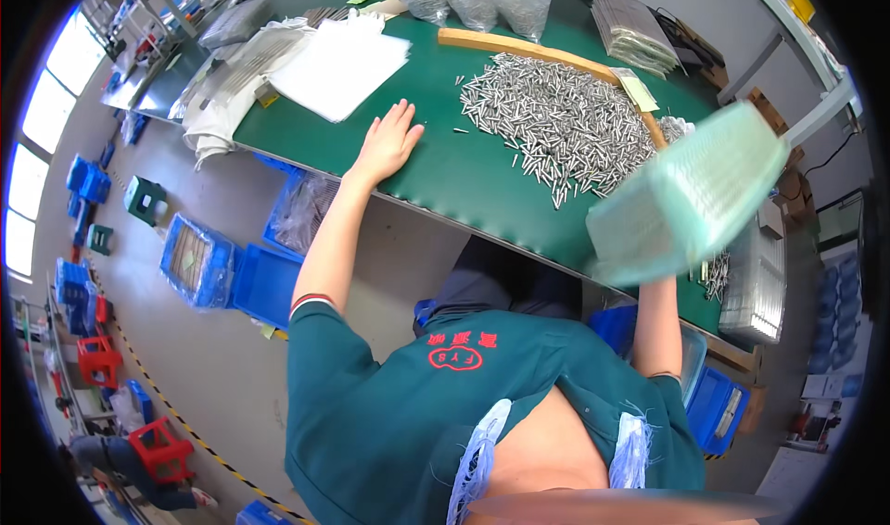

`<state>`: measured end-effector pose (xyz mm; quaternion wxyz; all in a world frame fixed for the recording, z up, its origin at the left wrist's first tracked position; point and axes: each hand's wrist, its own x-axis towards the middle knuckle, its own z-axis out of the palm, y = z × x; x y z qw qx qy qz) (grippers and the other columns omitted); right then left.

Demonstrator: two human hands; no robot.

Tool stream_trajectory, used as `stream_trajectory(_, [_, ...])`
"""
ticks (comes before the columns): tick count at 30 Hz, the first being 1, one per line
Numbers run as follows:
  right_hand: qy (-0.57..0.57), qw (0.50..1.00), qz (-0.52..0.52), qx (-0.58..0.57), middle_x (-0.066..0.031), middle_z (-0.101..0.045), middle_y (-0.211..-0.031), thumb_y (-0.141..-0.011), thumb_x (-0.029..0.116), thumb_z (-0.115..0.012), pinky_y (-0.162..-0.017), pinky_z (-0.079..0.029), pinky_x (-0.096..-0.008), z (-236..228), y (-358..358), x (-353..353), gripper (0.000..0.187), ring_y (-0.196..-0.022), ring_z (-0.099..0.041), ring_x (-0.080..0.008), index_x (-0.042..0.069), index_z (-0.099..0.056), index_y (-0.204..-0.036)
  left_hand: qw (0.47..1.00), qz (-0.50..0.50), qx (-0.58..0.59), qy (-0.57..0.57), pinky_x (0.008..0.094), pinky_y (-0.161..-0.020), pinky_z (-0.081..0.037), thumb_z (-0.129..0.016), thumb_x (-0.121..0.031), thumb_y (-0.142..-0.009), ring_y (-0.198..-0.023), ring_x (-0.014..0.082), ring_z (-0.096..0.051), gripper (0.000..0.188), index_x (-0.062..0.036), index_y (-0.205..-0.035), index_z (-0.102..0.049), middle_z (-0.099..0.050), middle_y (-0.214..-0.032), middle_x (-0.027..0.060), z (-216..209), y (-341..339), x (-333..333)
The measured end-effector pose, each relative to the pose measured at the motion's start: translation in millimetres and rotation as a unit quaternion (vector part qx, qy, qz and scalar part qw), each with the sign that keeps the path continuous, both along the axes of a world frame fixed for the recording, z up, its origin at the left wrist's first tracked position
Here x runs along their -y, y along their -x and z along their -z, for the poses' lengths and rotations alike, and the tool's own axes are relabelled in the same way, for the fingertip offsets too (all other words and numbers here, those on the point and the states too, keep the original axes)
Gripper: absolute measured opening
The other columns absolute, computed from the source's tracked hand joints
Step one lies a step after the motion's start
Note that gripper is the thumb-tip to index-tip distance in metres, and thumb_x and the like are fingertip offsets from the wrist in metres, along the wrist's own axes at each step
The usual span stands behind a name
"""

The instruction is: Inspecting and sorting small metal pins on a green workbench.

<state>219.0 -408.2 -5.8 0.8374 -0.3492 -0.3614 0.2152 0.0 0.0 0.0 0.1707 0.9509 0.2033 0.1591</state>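
My left hand (389, 142) lies flat on the green tabletop (436, 173), fingers stretched out, to the right of some white sheets (343, 66). On the right, a pale green translucent plastic tray (691, 196), perhaps a stack of them, is tilted above the table and blurred by motion. Only the wrist end of my right hand (658, 290) shows below it. The tray covers my fingers but appears held up by that hand. Between my hands a large heap of small silver metal pins (565, 122) spreads over the table, with a few lying loose at its left.
A curved wooden strip (528, 48) borders the heap's far side. Clear bags of metal parts (468, 1) stand behind it. Stacked clear trays (756, 284) and more pins (714, 275) sit at right. Blue bins (264, 284) are on the floor at left.
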Motion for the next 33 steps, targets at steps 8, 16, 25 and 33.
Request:
stream_trajectory(8, [0.159, 0.942, 0.077, -0.285, -0.0110, -0.061, -0.114, -0.087, 0.015, -0.062, -0.095, -0.048, -0.0372, -82, 10, -78, 0.036, -0.106, -0.059, -0.0226, 0.001, -0.052, -0.119, 0.985, 0.153, -0.028, -0.073, 0.0469, -0.111, -0.028, -0.041, -0.039, -0.098, -0.137, 0.0289, -0.032, 0.055, -0.0012, -0.137, -0.041, -0.037, -0.146, 0.0156, 6, 1, 40])
stream_trajectory(16, [0.232, 0.940, 0.041, -0.246, -0.0218, -0.057, -0.111, -0.091, 0.016, -0.058, -0.078, -0.058, -0.0415, -75, 21, -243, 0.038, -0.098, -0.062, -0.0351, -0.006, -0.045, -0.118, 0.979, 0.202, 0.032, -0.020, 0.0483, -0.112, -0.025, -0.047, -0.036, -0.096, -0.137, 0.0309, -0.032, 0.054, 0.0000, -0.136, -0.042, -0.036, -0.146, 0.0181, -17, 31, 89])
stream_trajectory(25, [0.233, 0.920, -0.038, -0.313, -0.0201, -0.056, -0.110, -0.092, 0.016, -0.059, -0.077, -0.059, -0.0454, -62, 42, -267, 0.032, -0.093, -0.064, -0.0332, -0.004, -0.046, -0.114, 0.995, -0.021, -0.093, -0.029, 0.0475, -0.114, -0.018, -0.041, -0.062, -0.091, -0.142, 0.0312, -0.022, 0.084, 0.0013, -0.144, -0.028, -0.026, -0.151, 0.0205, -7, 25, 38])
stream_trajectory(33, [0.340, 0.773, -0.486, -0.226, -0.0175, -0.052, -0.133, -0.101, 0.029, -0.044, -0.104, -0.042, -0.0363, -43, 152, -90, 0.047, -0.126, -0.050, -0.0248, -0.004, -0.045, -0.134, 0.976, 0.186, -0.102, -0.044, 0.0429, -0.117, -0.014, -0.043, -0.062, -0.089, -0.143, 0.0288, -0.018, 0.089, 0.0047, -0.144, -0.025, -0.022, -0.153, 0.0197, -11, 20, 116])
